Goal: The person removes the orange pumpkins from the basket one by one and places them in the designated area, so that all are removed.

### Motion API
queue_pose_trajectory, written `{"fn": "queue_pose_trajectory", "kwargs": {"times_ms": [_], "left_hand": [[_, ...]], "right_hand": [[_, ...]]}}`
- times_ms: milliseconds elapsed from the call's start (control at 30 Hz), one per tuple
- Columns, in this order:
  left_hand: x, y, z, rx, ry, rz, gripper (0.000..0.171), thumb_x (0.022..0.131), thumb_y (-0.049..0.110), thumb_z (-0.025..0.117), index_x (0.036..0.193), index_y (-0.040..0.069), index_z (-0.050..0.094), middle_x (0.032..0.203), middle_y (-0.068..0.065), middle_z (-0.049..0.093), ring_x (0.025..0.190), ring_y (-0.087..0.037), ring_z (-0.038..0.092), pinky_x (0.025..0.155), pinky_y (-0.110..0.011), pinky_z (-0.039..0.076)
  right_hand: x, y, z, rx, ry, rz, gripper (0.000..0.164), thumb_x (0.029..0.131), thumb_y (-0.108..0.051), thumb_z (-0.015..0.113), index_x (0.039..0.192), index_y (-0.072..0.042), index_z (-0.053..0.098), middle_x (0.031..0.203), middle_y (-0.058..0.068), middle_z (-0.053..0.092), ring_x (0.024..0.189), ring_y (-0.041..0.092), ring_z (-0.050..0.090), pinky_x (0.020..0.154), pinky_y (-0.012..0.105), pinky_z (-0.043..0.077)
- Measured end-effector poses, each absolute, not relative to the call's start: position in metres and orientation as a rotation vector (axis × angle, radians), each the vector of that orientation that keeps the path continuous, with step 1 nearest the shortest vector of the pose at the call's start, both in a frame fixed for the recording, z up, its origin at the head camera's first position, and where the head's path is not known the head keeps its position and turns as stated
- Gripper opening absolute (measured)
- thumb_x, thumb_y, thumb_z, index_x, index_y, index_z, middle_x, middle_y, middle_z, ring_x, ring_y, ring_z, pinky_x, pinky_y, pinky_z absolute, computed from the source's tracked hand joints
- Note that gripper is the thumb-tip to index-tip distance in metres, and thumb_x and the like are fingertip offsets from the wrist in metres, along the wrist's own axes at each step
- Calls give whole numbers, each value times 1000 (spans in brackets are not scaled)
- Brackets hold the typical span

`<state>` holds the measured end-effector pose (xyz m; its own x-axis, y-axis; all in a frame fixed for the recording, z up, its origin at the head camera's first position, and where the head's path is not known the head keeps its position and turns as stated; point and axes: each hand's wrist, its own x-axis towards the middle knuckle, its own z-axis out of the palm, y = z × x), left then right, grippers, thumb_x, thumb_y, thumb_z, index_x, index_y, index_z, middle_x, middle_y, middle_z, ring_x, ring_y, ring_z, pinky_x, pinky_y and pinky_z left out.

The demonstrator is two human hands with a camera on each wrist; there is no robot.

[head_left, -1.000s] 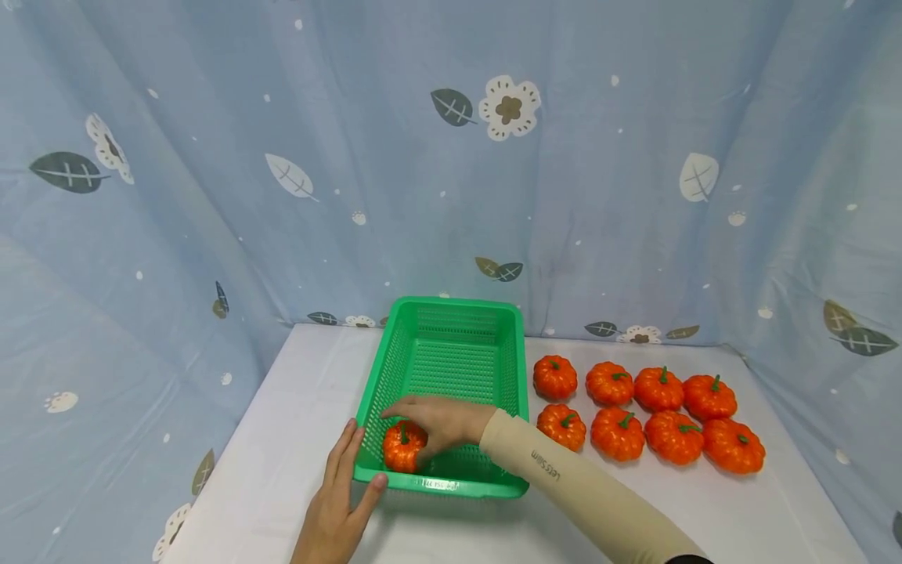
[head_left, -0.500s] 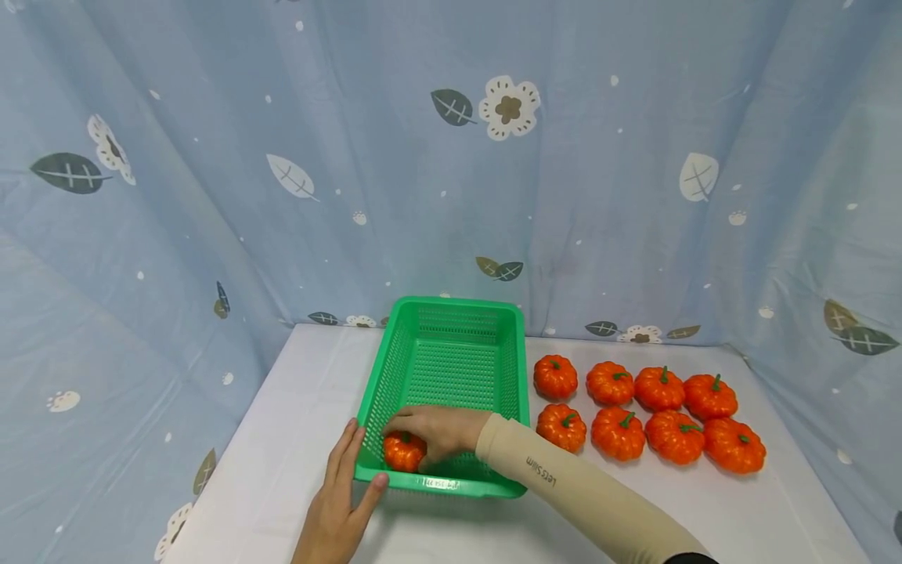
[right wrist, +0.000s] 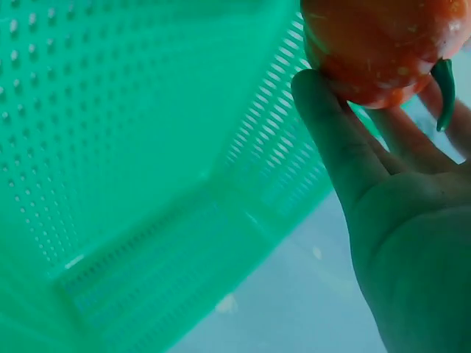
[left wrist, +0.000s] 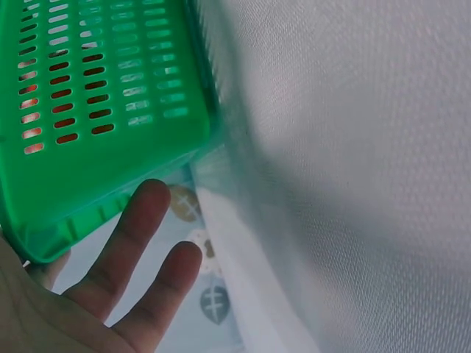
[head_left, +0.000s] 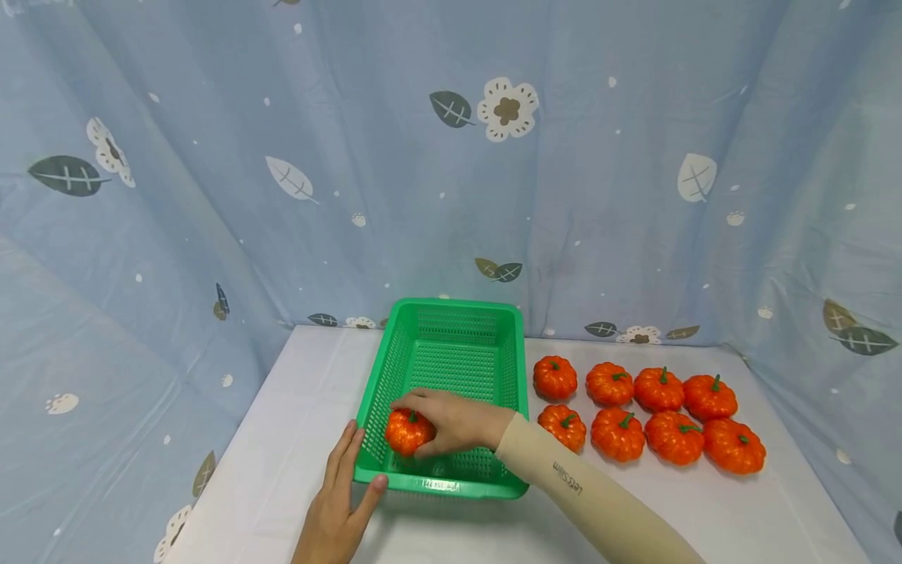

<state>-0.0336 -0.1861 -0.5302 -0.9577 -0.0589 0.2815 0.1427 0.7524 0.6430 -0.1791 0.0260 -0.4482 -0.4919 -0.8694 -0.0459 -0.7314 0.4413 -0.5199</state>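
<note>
My right hand (head_left: pixel 454 423) grips a small orange pumpkin (head_left: pixel 409 433) with a green stem, inside the near left part of a green perforated basket (head_left: pixel 486 490). In the right wrist view, the thumb and fingers spread around the pumpkin (right wrist: pixel 383 44), and its stem points toward the palm. My left hand (head_left: pixel 335 505) rests at the basket's near left corner, thumb at the front rim and fingers along the left side. Seen from the left wrist, those fingers (left wrist: pixel 121 257) are straight beside the basket wall.
Several more orange pumpkins (head_left: pixel 618 433) stand in two rows on the white table (head_left: pixel 282 423), right of the basket. A blue curtain (head_left: pixel 395 227) with leaf and flower prints hangs behind and along both sides. The right forearm passes in front of the nearest pumpkins.
The right hand has raised the pumpkin from the basket's near left corner, moving it slightly up and right. The left hand and basket hold their place.
</note>
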Motion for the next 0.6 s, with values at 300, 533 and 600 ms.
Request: {"fn": "queue_pose_trajectory", "kwargs": {"times_ms": [300, 533, 600], "left_hand": [[-33, -187, -529, -56, -2672, -1004, 76, 100, 37, 65, 163, 28, 23, 168, 10, 17, 143, -28, 38, 97, -60, 49], [-34, -185, -529, -64, -2670, -1014, 76, 100, 35, 66, 163, 28, 23, 168, 7, 18, 144, -30, 36, 97, -61, 48], [-34, -185, -529, -69, -2669, -1019, 76, 100, 35, 66, 163, 27, 23, 168, 7, 18, 145, -31, 36, 97, -62, 48]], "right_hand": [[-171, 58, -423, -1265, 2450, -963, 80, 86, -33, 84, 151, -13, 42, 143, -1, 53, 127, 12, 52, 100, 25, 49], [-162, 93, -416, -1269, 2532, -1175, 76, 85, -42, 84, 146, -15, 47, 140, -7, 52, 125, 10, 52, 99, 32, 51], [-158, 104, -416, -1253, 2560, -1245, 75, 85, -42, 83, 146, -18, 47, 142, -9, 50, 123, 9, 52, 97, 33, 52]]}}
